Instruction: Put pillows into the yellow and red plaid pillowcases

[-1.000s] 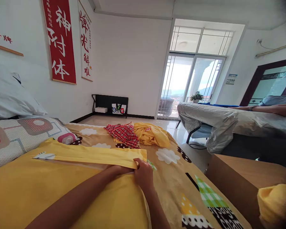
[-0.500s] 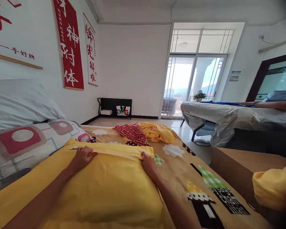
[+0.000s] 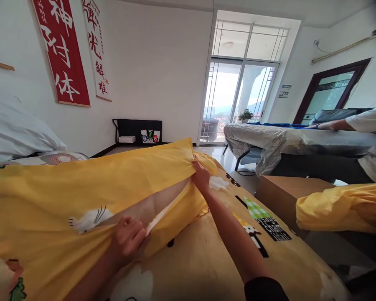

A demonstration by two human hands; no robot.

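A yellow pillowcase (image 3: 113, 188) with a white animal print is lifted and tilted over the bed in front of me. Closed in a fist, my left hand (image 3: 128, 238) grips the near edge of its opening. My right hand (image 3: 201, 177) pinches the far right corner, thumb and fingers together. Between the two hands the opening gapes and shows a pale inside (image 3: 158, 205). Whether a pillow fills the case is hidden by the cloth.
Beneath lies a tan patterned bedsheet (image 3: 225, 259). A white pillow (image 3: 15, 125) rests at the left. More yellow cloth (image 3: 341, 207) lies on a cardboard box (image 3: 278, 188) at the right. Beyond it, a person's arm (image 3: 335, 124) rests on a plastic-covered table (image 3: 257, 131).
The pillowcase has been raised and turned, and its opening has spread apart. My left hand has come down and nearer, while my right hand has risen. The view has swung right.
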